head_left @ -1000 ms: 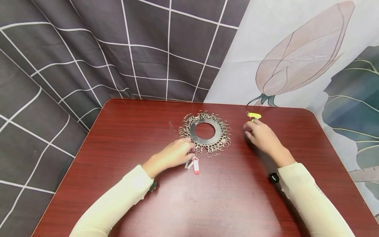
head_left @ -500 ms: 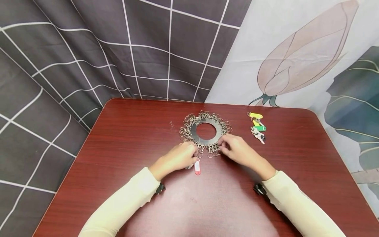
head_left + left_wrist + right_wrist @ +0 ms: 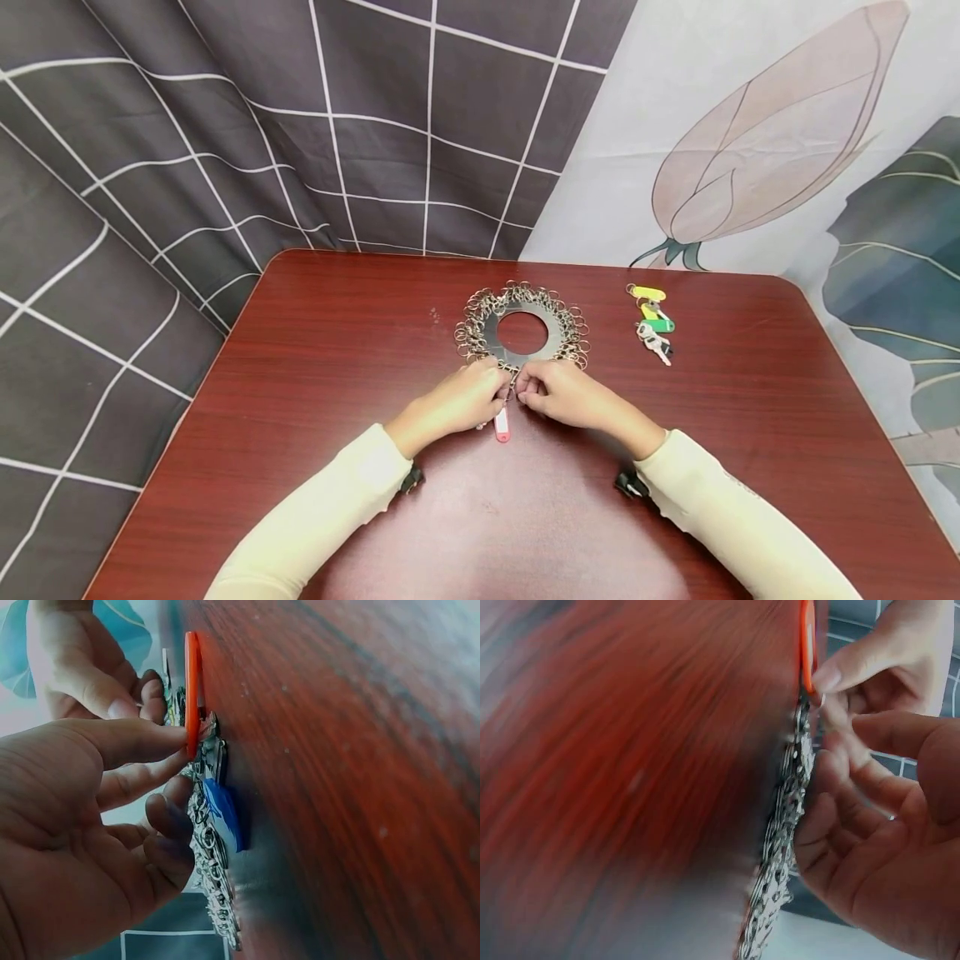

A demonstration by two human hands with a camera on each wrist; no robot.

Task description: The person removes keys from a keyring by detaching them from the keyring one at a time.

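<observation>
In the head view, my left hand (image 3: 471, 395) pinches a red key tag (image 3: 502, 425) near its ring end. The left wrist view shows the thumb against this red key tag (image 3: 192, 690). A blue-headed key (image 3: 223, 814) hangs under the fingers there. My right hand (image 3: 566, 392) is beside the left one, at the front of a flat metal ring (image 3: 491, 333) rimmed with small clips and split rings. In the right wrist view its thumb and fingers (image 3: 832, 817) are bent close to the clips; whether they pinch one is hidden.
On the right of the dark red table (image 3: 360, 317) lie a yellow key tag (image 3: 648, 292), a green key tag (image 3: 658, 326) and silver keys (image 3: 654, 340). A grey checked curtain (image 3: 375, 150) and a floral curtain (image 3: 720, 167) hang behind the table.
My right hand has left the yellow and green tags at the right and moved left to the ring's front, beside my left hand. The left hand has shifted slightly right with the red tag.
</observation>
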